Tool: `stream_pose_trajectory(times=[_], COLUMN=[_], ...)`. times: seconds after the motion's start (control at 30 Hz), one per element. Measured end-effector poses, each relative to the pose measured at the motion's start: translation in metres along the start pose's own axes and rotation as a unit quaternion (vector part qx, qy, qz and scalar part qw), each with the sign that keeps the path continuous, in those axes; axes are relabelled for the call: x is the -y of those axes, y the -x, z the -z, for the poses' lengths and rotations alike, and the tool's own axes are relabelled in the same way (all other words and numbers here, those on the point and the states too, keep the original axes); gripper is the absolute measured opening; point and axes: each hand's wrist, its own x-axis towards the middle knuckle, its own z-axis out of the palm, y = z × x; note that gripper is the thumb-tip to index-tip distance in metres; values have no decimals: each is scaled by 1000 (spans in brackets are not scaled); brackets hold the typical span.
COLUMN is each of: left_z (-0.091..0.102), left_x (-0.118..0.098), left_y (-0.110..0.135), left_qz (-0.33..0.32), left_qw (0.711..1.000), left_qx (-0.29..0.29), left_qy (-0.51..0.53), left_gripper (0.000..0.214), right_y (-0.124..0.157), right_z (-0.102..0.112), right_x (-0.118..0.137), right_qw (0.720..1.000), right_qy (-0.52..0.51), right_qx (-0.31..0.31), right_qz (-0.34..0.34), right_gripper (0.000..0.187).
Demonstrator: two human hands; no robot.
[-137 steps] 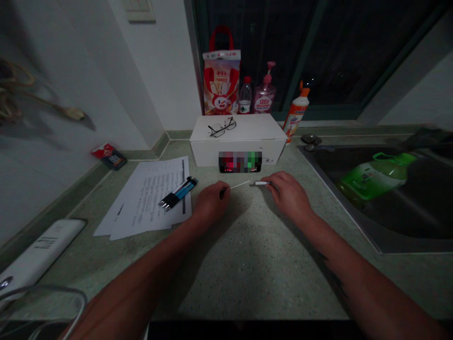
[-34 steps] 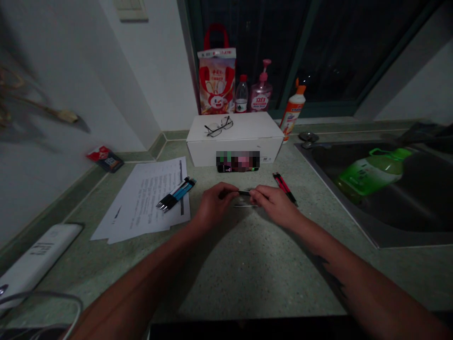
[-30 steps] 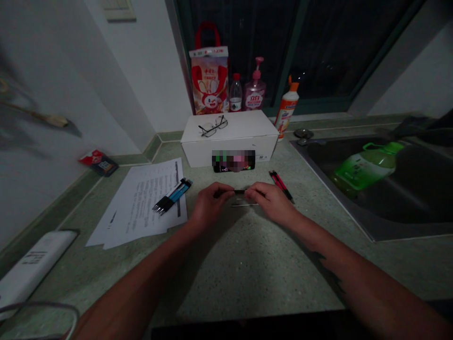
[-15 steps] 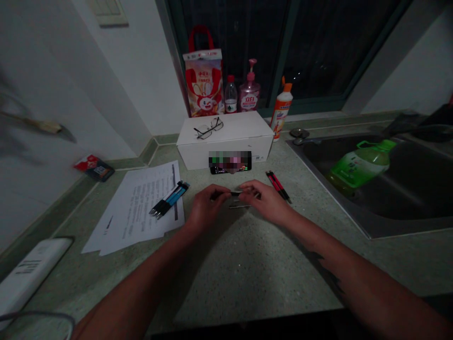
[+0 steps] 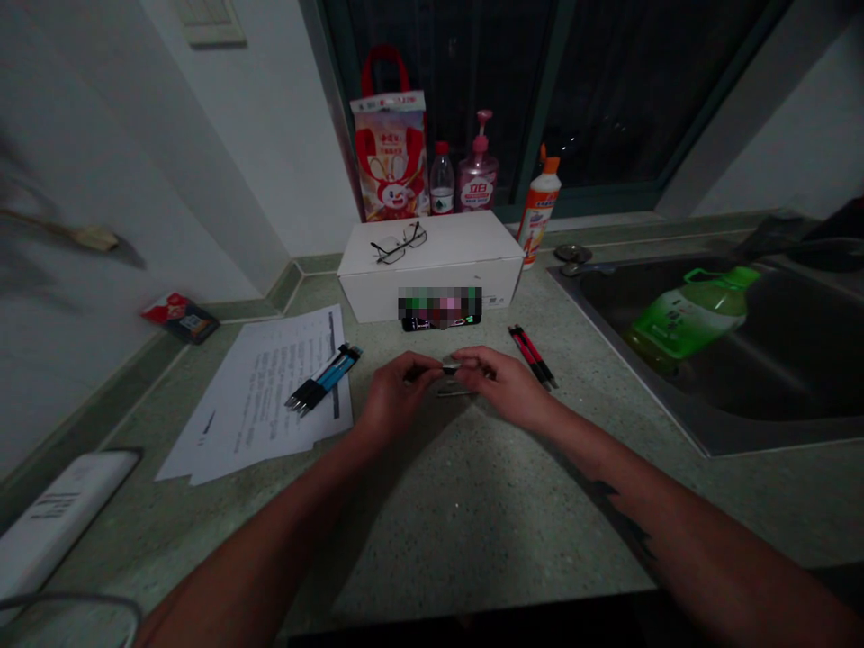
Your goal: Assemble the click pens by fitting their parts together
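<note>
Head view is showing the left hand [image 5: 395, 398] and right hand [image 5: 508, 387] each pinching one end of a pen [image 5: 451, 365] just above the counter [image 5: 472, 504]. The red pens [image 5: 533, 356] are lying seemingly whole nearby, and the blue pens [image 5: 322, 381] are lying apart on the paper [image 5: 256, 405].

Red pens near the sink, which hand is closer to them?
Right. The right hand, pinching a pen with the left hand, lies just left of the red pens; the left hand is farther left.

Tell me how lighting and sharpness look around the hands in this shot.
Head view: dim, greenish light; left hand and right hand pinch a part too dark to resolve; a pixelated patch masks the device before the white box; the left wall smears; edges bow.
</note>
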Motion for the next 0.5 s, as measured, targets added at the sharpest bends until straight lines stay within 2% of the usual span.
stream_pose_trajectory(times=[0.1,0.23,0.33,0.43,0.5], left_z=[-1,1,4,6,6], left_x=[-2,0,2,5,6], left_y=[0,-4,-9,-9,-6], left_qz=[20,74,106,87,57], left_qw=[1000,996,994,987,970], left_qx=[5,-3,0,12,35], left_qy=[16,44,9,-131,-232], left_gripper=[9,10,9,6,9], right_y=[0,2,2,3,5], right_z=[-1,0,4,7,6], right_x=[2,4,5,7,8], right_qw=[1000,990,982,985,980], right_qy=[13,87,126,154,186], right_qx=[-2,-78,-96,-28,36], right_qz=[11,72,98,78,68], right_gripper=[14,9,11,10,11])
